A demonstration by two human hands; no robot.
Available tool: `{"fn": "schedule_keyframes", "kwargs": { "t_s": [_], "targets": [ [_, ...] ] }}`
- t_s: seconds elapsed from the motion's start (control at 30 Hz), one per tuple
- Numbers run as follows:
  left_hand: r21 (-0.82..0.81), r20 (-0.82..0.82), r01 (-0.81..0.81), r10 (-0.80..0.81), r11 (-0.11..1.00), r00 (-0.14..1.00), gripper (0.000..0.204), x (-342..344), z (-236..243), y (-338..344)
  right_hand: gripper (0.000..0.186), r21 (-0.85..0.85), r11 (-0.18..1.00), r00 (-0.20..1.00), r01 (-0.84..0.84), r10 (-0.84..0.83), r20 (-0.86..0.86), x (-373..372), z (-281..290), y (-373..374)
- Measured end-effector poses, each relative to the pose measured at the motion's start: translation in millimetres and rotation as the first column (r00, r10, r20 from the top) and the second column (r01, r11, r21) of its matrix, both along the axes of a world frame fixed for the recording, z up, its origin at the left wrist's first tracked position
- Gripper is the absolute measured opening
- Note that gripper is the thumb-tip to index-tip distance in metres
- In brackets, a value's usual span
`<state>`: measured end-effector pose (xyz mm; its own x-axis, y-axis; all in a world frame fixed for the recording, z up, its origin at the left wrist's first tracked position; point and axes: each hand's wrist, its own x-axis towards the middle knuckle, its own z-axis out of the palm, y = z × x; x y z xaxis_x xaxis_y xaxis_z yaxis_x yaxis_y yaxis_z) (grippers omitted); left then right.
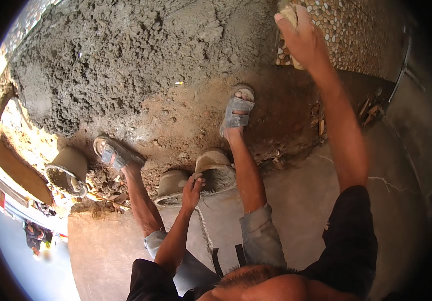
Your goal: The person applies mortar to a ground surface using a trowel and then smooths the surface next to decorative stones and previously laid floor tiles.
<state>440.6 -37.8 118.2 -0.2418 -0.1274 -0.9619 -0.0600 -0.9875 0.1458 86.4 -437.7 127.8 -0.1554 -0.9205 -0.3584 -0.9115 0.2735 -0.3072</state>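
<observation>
My right hand (306, 42) is closed round a tan block (289, 16), its kind hard to make out, against a pebble-covered surface (346, 35) at the far right. Fingers of my left hand (192, 192) are drawn together where two mortar-caked buckets meet, the smaller left bucket (172, 184) and the larger right bucket (213, 158). Whether they grip a rim or something small is hidden. Grey mortar (219, 179) coats the inside of the larger one. Wet, lumpy mortar (125, 55) spreads across the ground ahead.
My sandalled feet, left (118, 153) and right (238, 110), stand on brown soil (176, 113). Another bucket (70, 168) lies tipped at the left. Wood scraps (371, 111) lie at the right, by a metal bar (401, 67). Smooth concrete (301, 193) is behind the buckets. A person (34, 236) is far left.
</observation>
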Motion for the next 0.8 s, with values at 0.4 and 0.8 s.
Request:
{"fn": "schedule_keyframes", "kwargs": {
  "t_s": [0.4, 0.8],
  "targets": [
    [0.058, -0.004, -0.157, 0.157, 0.986, 0.988, 0.036, 1, -5, -23, 0.05, 0.228, 0.929, 0.957, 0.291, -0.279, -0.084, 26, -47, 10],
    [0.059, -0.031, -0.18, 0.182, 0.982, 0.983, 0.039, 2, -7, -29, 0.055, 0.378, 0.924, 0.889, -0.056, 0.218, -0.402, -107, -100, -110]
  ]
}}
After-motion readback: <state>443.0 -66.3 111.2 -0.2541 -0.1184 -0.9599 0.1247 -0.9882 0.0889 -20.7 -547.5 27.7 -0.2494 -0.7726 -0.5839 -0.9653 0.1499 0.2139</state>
